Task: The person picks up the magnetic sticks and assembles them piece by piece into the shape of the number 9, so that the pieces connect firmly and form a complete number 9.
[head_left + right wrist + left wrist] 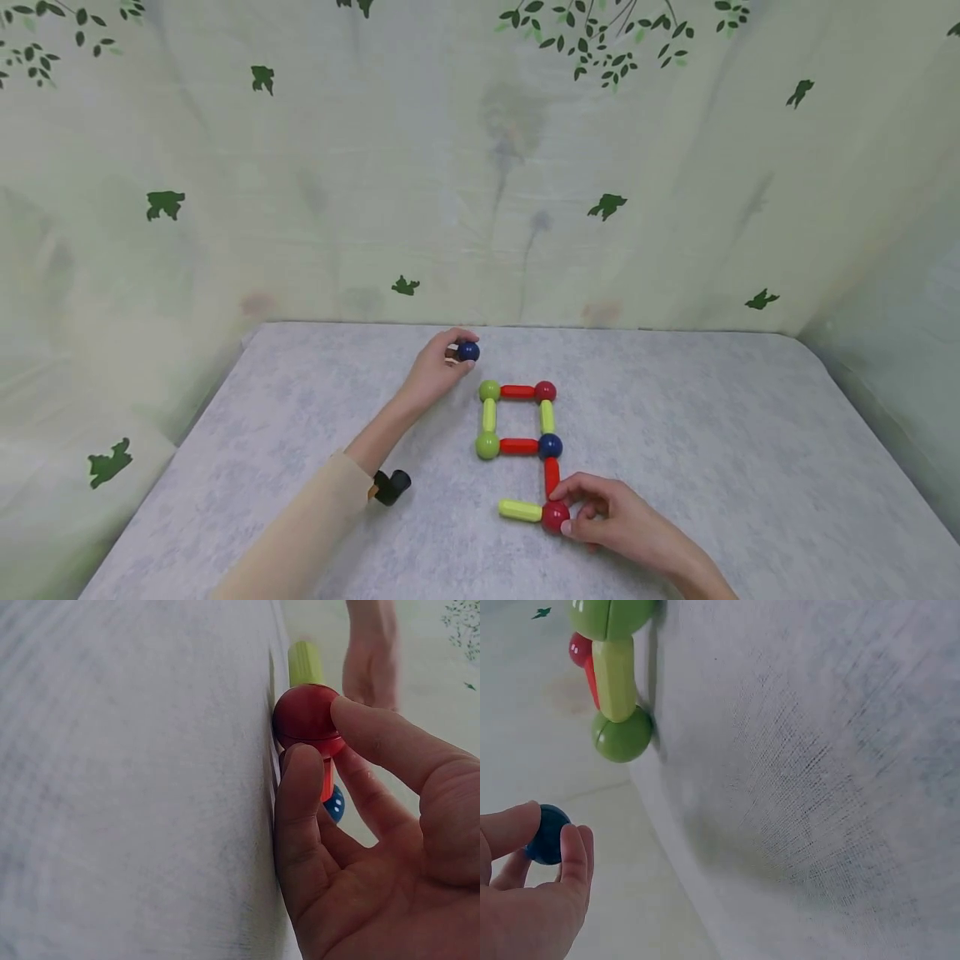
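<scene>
While your left hand (435,371) pinched a dark blue ball (468,352) between thumb and fingertips at the far left of the figure, the ball sat just apart from the green ball (490,390) at the square's far-left corner. That square of red and yellow-green rods lay mid-table (712,433). To the near right, your right hand (622,521) pinched the red ball (555,516) joining a red rod (552,475) and a yellow-green rod (520,510).
</scene>
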Demonstrator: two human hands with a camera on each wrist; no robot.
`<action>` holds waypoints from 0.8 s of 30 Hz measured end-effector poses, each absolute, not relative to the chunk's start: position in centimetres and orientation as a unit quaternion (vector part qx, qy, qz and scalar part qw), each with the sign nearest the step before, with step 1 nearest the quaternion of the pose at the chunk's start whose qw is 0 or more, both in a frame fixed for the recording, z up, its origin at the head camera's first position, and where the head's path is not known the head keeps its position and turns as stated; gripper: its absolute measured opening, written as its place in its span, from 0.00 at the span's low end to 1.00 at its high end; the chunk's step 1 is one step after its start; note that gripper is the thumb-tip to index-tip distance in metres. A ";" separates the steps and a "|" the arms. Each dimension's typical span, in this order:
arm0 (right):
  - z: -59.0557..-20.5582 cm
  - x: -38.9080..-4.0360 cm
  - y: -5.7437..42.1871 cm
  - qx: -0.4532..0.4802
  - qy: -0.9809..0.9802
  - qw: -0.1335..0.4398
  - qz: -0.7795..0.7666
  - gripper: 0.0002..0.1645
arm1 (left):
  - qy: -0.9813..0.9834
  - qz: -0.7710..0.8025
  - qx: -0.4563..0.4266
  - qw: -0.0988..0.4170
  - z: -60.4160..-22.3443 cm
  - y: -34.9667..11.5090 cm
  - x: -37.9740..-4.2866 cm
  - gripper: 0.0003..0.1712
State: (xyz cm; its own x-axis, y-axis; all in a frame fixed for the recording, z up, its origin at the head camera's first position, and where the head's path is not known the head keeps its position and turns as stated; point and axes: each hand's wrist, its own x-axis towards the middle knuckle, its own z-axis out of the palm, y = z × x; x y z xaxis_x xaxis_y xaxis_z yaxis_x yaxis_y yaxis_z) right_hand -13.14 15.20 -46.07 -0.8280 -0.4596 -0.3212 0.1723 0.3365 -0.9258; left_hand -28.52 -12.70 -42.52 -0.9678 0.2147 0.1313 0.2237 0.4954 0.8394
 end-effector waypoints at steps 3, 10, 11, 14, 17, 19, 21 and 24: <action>-46.1 -13.2 15.2 -0.095 0.769 0.279 -0.567 0.17 | -0.865 -0.484 -0.134 -0.005 -41.8 -13.3 -26.7 0.21; -46.3 -13.3 15.2 -0.096 0.767 0.283 -0.568 0.17 | -0.866 -0.483 -0.124 -0.033 -41.5 -14.3 -22.1 0.21; -46.3 -13.3 15.3 -0.096 0.767 0.283 -0.568 0.17 | -0.866 -0.483 -0.121 -0.034 -41.5 -14.5 -21.5 0.21; -46.3 -13.3 15.3 -0.095 0.769 0.282 -0.566 0.18 | -0.865 -0.489 -0.107 -0.045 -41.7 -14.9 -20.0 0.22; -46.2 -13.3 15.3 -0.094 0.770 0.282 -0.565 0.18 | -0.862 -0.493 -0.097 -0.065 -41.9 -15.1 -18.7 0.22; -46.2 -13.3 15.3 -0.094 0.771 0.281 -0.564 0.19 | -0.862 -0.491 -0.098 -0.080 -42.0 -15.2 -18.0 0.22; -46.2 -13.3 15.3 -0.093 0.772 0.280 -0.562 0.19 | -0.862 -0.487 -0.106 -0.093 -42.2 -15.3 -17.4 0.24; -46.2 -13.3 15.4 -0.091 0.773 0.280 -0.562 0.19 | -0.862 -0.479 -0.122 -0.111 -42.5 -15.2 -16.4 0.25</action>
